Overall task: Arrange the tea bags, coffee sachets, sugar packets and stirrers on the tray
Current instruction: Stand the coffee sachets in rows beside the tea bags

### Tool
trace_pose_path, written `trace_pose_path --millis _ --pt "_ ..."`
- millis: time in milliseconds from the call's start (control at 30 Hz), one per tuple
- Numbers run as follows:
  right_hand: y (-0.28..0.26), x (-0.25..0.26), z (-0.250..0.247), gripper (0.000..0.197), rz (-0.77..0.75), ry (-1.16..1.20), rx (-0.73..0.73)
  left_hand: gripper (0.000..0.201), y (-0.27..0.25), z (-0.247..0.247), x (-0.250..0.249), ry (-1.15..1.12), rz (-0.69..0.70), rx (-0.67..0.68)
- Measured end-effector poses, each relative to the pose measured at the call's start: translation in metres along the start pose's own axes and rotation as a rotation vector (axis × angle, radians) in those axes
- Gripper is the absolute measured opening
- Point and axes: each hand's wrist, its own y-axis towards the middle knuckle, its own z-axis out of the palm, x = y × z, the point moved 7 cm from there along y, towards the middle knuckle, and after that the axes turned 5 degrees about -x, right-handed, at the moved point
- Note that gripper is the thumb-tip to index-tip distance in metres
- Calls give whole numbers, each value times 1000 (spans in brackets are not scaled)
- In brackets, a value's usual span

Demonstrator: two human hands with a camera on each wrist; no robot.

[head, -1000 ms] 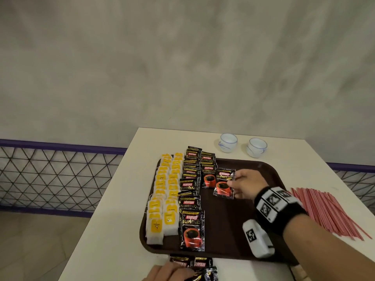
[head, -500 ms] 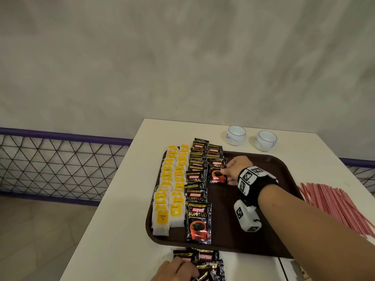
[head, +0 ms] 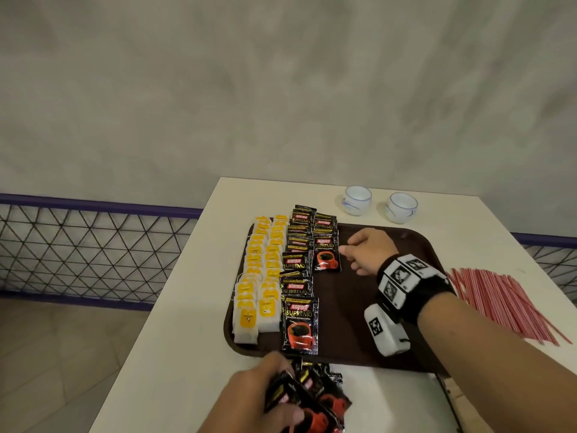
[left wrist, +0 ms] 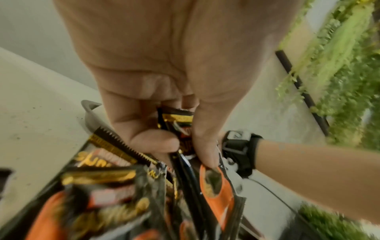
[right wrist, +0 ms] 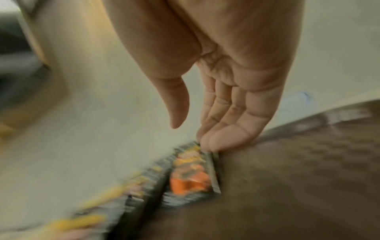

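On the brown tray (head: 359,307) lie two columns of yellow-tagged tea bags (head: 259,276) and, beside them, a column of black coffee sachets (head: 296,267). A shorter second column at the back ends in a sachet (head: 326,256) (right wrist: 189,180). My right hand (head: 352,256) (right wrist: 195,134) hovers just right of it, fingers straight, fingertips at its edge, holding nothing. At the table's front edge my left hand (head: 265,385) (left wrist: 180,146) grips a bundle of coffee sachets (head: 312,398) (left wrist: 102,178). Red stirrers (head: 505,304) lie on the table right of the tray.
Two white cups (head: 357,200) (head: 401,207) stand behind the tray on the white table (head: 187,307). The tray's right half is bare. A wire-mesh fence (head: 93,251) runs to the left, below table height.
My right hand carried a sachet toward the back, laid it in the second column and let go. My left hand has come further into view with its bundle.
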Motion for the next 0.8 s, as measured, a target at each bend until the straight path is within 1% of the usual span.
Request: trace_pose_path --millis 33,67,167,233,267,300,333,433,500,533,600,667,733,800 --pt "-17 5 -2 23 -50 53 46 23 1 -5 -2 -46 13 1" --pt "-39 9 -4 22 -98 118 113 23 -1 -10 -6 -108 45 -35" --pt "-121 9 -3 19 -197 311 415 21 -3 -20 -15 -231 61 -82" --pt "-172 -1 0 26 -219 342 617 21 -8 -23 -27 -288 113 -95" --pt "-191 -6 1 27 -211 373 685 21 -10 -24 -30 -306 127 -97" --pt "-204 -11 1 24 -197 409 716 21 -12 -24 -35 -317 142 -95" --pt "-210 -15 0 20 -194 430 705 21 -14 -23 -37 -317 150 -81" --pt "-209 -28 -8 11 -219 388 548 18 -20 -18 -43 -306 160 -66" --pt "-200 -36 -13 12 -190 378 479 16 -23 -19 -39 -311 132 -96" --pt "-192 -39 -17 15 -151 415 452 19 -24 -21 -36 -313 122 -120" --pt "-165 -47 -25 18 -32 549 379 22 -24 -25 -28 -321 97 -145" --pt "-126 -52 -34 15 60 639 233 23 -21 -29 -22 -313 80 -151" --pt "-84 -53 -35 12 102 611 87 27 -18 -32 -17 -289 83 -154" --pt "-47 -54 -29 18 142 459 -33 31 -12 -34 -14 -266 92 -145"
